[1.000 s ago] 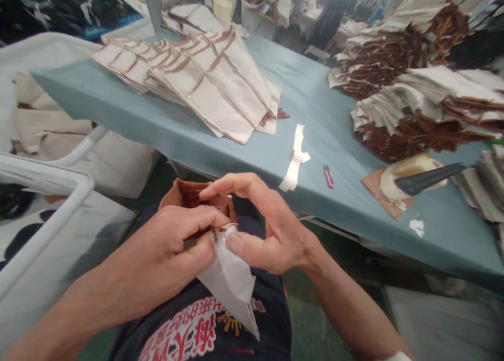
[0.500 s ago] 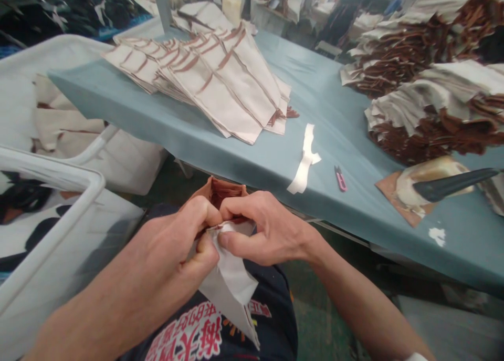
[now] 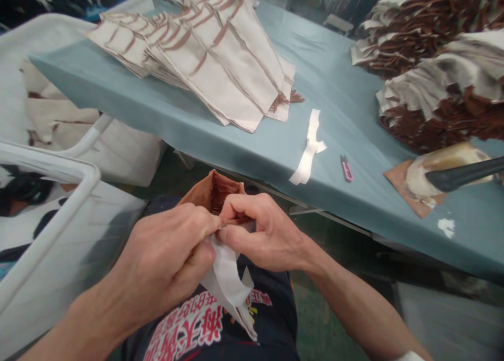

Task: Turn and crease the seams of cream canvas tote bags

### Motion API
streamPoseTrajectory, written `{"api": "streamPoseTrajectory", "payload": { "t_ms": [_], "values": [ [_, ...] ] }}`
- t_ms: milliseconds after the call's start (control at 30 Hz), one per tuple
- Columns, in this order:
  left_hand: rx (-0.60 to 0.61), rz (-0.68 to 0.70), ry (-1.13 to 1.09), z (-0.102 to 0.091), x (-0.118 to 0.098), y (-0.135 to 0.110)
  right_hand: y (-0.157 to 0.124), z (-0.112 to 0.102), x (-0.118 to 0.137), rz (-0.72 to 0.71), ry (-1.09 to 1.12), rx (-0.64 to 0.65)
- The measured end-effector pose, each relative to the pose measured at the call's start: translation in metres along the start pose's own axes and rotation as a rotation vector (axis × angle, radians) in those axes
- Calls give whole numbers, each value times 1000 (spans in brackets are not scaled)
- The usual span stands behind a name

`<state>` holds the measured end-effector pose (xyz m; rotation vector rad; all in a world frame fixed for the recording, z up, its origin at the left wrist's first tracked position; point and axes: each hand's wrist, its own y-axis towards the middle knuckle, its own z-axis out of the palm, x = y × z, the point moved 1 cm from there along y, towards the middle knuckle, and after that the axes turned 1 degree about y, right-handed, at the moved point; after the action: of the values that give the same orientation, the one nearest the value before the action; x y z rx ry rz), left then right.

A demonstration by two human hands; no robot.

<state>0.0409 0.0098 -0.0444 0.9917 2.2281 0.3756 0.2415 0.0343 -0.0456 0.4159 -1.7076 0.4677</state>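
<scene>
Over my lap, my left hand (image 3: 167, 261) and my right hand (image 3: 260, 232) meet, both pinched on one small brown pouch (image 3: 208, 193). Its open mouth points up and away from me. A white strip of backing paper (image 3: 228, 279) hangs down from between my fingertips over my dark printed shirt (image 3: 205, 329). The fingers of both hands are closed tight on the pouch's near edge, thumbs touching the white strip.
A blue-covered table (image 3: 334, 109) stands in front, bearing a fan of cream pieces with brown stripes (image 3: 212, 61), heaps of brown and white pieces (image 3: 441, 88), a peeled white strip (image 3: 309, 151), small pink snips (image 3: 346, 167) and a glue board with a dark tool (image 3: 441, 177). White bins (image 3: 51, 193) stand at the left.
My hands have closed together on the pouch's edge and the right fingers have curled down. The white strip hangs shorter and more crumpled. The view has tipped slightly downward.
</scene>
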Motion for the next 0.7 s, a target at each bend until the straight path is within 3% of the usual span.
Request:
{"api": "streamPoseTrajectory", "payload": {
  "t_ms": [200, 367, 533, 700],
  "values": [
    [-88, 130, -32, 10, 10, -5, -4, 9, -15, 115, 436, 48],
    [-62, 180, 14, 10, 5, -3, -6, 13, -26, 143, 637, 108],
    [-55, 218, 180, 8, 2, -5, -4, 19, -37, 238, 689, 41],
    [-69, 171, 58, 7, 1, -11, -6, 14, -18, 192, 552, 82]
  ]
}}
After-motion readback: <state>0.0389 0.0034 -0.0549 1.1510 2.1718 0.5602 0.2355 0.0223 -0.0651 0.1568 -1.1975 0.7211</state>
